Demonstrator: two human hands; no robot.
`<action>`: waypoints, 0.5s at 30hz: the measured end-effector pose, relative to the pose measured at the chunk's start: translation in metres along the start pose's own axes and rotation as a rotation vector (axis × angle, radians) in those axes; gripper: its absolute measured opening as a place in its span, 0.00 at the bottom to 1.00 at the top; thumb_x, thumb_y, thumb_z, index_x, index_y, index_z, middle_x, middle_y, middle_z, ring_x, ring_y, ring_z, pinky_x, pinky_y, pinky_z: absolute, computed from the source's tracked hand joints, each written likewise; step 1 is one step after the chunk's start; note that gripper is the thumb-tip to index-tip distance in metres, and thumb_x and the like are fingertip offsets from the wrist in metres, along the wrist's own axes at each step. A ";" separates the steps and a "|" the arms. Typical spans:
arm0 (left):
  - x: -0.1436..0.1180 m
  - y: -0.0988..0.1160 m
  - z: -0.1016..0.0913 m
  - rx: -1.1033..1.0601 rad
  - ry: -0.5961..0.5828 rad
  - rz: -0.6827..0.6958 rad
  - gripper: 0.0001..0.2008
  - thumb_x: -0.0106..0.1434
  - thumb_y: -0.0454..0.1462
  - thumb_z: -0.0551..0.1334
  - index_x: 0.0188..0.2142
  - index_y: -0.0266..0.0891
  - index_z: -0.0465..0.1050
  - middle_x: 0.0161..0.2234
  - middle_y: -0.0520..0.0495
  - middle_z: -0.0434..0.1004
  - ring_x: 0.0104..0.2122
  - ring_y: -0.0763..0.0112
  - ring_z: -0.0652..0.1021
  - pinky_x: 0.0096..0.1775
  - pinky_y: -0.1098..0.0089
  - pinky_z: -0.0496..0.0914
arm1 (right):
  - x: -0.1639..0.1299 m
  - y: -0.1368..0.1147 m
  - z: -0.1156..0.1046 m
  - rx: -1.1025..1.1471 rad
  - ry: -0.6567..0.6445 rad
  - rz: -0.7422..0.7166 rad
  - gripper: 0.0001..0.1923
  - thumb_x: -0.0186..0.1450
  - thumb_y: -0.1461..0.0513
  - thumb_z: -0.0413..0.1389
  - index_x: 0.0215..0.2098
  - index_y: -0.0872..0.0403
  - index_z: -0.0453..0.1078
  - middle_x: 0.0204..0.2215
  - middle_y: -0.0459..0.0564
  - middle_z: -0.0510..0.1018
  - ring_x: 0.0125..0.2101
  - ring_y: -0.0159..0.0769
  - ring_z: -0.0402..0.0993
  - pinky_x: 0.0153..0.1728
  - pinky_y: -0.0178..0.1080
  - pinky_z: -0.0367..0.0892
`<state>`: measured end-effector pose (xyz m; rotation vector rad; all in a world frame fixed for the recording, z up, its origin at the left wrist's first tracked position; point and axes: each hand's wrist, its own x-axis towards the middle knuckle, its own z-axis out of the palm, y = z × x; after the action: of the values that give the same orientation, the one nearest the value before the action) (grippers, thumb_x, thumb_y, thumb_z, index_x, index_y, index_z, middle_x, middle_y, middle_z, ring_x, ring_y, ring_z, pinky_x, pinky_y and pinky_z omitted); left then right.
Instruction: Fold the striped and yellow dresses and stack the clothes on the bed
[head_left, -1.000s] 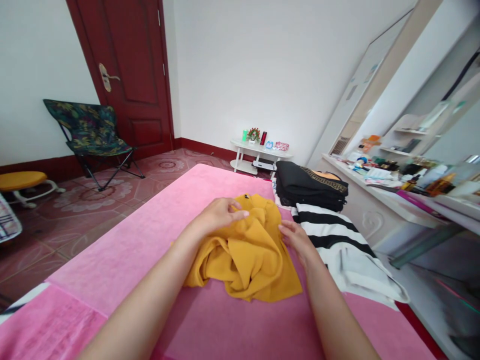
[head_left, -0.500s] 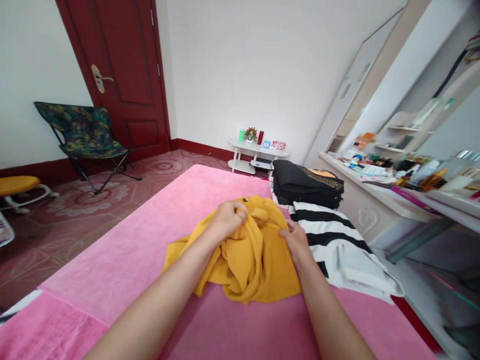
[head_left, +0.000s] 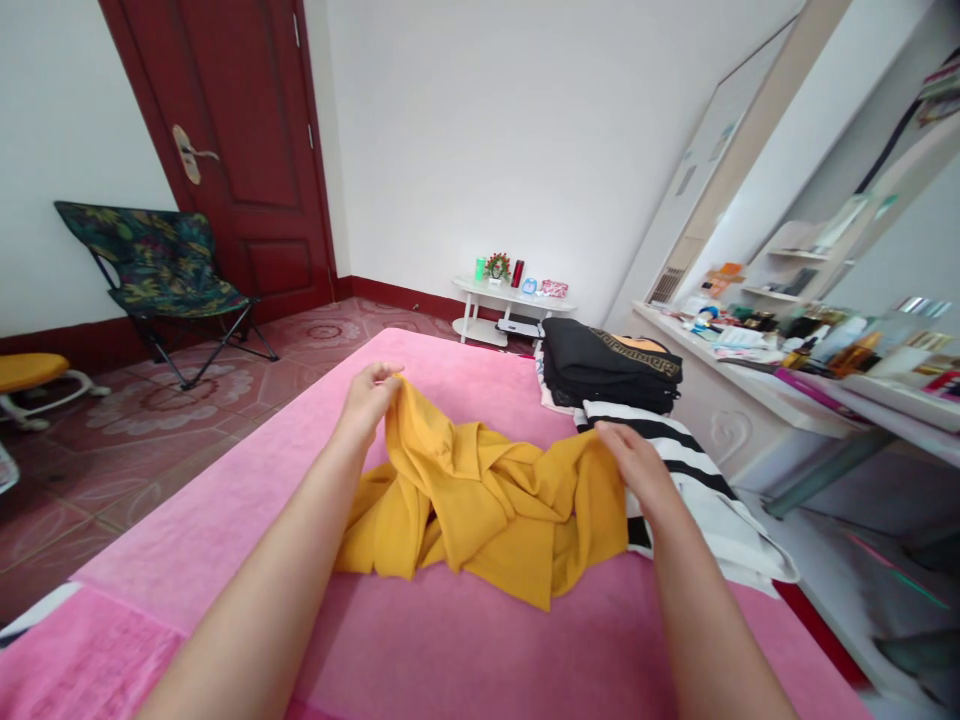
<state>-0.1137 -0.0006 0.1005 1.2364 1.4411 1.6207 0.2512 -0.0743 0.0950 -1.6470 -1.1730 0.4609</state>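
Observation:
A crumpled yellow garment [head_left: 480, 490] hangs loosely between my hands, its lower folds lying on the pink bedcover [head_left: 420, 660]. My left hand [head_left: 373, 393] pinches its upper left corner and lifts it. On the other side my right hand [head_left: 634, 462] grips the upper right end, with the fingertips partly hidden by the cloth. Folds hide the garment's exact kind. Just right of my right hand lies a folded black-and-white striped garment [head_left: 675, 450].
Folded black clothes [head_left: 600, 370] are stacked at the bed's far right. A dressing table [head_left: 750, 375] crowded with bottles runs along the right. Beyond the bed stands a small white table [head_left: 510, 293]. To the left are a folding chair [head_left: 172, 265] and a yellow stool [head_left: 34, 372].
My hands have moved apart, the left one left and upward, the right one slightly right. The yellow garment, bunched before, is now stretched wider between them.

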 end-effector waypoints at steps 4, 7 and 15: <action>-0.017 -0.007 0.017 0.354 -0.426 0.185 0.37 0.45 0.47 0.66 0.55 0.38 0.65 0.52 0.41 0.67 0.52 0.58 0.68 0.53 0.62 0.62 | -0.004 0.018 0.023 -0.138 0.021 0.043 0.23 0.37 0.57 0.68 0.32 0.52 0.73 0.29 0.55 0.78 0.36 0.50 0.74 0.40 0.48 0.63; -0.032 -0.005 0.022 0.491 -0.746 0.275 0.45 0.39 0.48 0.71 0.57 0.42 0.63 0.56 0.42 0.65 0.54 0.56 0.67 0.54 0.64 0.61 | -0.009 0.026 0.029 0.017 -0.023 0.044 0.25 0.31 0.64 0.69 0.29 0.52 0.73 0.26 0.53 0.78 0.30 0.49 0.75 0.38 0.49 0.64; -0.058 -0.006 0.040 0.671 -0.704 0.253 0.26 0.42 0.45 0.70 0.44 0.47 0.74 0.41 0.49 0.78 0.42 0.58 0.76 0.43 0.67 0.67 | -0.027 0.015 0.031 -0.149 -0.420 -0.165 0.16 0.35 0.67 0.64 0.24 0.49 0.76 0.19 0.42 0.76 0.21 0.37 0.70 0.22 0.37 0.62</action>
<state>-0.0572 -0.0367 0.0794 2.1593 1.4091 0.6677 0.2228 -0.0820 0.0632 -1.6060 -1.6745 0.6469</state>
